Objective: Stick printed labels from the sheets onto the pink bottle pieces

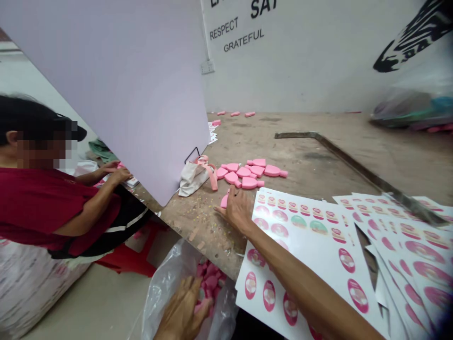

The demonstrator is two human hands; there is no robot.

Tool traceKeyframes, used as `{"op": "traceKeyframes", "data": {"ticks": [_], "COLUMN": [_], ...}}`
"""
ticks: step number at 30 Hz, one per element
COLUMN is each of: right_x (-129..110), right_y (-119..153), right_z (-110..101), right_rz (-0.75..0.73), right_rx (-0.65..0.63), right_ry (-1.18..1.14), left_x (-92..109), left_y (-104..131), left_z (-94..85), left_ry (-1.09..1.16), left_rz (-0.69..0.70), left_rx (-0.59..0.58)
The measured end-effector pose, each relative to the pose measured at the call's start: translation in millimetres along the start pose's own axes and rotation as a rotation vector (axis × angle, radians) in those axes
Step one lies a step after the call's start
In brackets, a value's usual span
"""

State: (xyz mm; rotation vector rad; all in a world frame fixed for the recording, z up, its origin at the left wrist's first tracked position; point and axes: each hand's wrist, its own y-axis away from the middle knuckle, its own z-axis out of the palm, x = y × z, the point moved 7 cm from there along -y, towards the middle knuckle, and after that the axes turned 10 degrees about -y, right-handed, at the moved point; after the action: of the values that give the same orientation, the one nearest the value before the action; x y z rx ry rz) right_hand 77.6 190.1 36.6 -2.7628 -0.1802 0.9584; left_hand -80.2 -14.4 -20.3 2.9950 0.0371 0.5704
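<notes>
My right hand (239, 210) is on the worktable with its fingers closed around a small pink bottle-shaped piece (224, 201), most of which the fingers cover. Just beyond it lies a cluster of similar pink bottle-shaped pieces (249, 182). Lower down, my left hand (182, 302) reaches into a clear plastic bag (161, 274) at the table's edge. Its thumb is apart from its fingers, over a heap of darker-looking pink pieces (211, 282). Sheets of pink oval stickers (304, 255) lie under and beside my right forearm.
A bent metal bar (348, 163) rests across the table (300, 151) and the sticker sheets. A pale upright panel (141, 94) divides off a seated co-worker (46, 203). By its foot lies a cloth pouch (193, 178). A filled plastic bag (414, 106) stands at the back right.
</notes>
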Motion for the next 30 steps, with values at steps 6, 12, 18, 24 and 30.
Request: {"op": "traceKeyframes", "data": {"ticks": [6, 12, 18, 24, 30], "right_x": [3, 29, 155, 226, 223], "right_y": [34, 118, 123, 99, 96], "right_z": [-20, -77, -141, -169, -150], "right_rz": [-0.103, -0.158, 0.204, 0.150, 0.053], "right_rx": [-0.038, -0.119, 0.121, 0.306, 0.271], "right_ry": [-0.052, -0.393, -0.314, 0.136, 0.214], "left_x": [50, 133, 188, 256, 284], "left_y": [-61, -92, -93, -125, -149], "left_z": [-30.9, 22.3, 35.3, 50.3, 76.3], "left_ry": [0.916, 1.395, 1.358, 1.093, 0.979], "left_rz": [-0.087, -0.047, -0.024, 0.177, 0.234], "left_rx": [0.093, -0.219, -0.323, -0.347, -0.319]}}
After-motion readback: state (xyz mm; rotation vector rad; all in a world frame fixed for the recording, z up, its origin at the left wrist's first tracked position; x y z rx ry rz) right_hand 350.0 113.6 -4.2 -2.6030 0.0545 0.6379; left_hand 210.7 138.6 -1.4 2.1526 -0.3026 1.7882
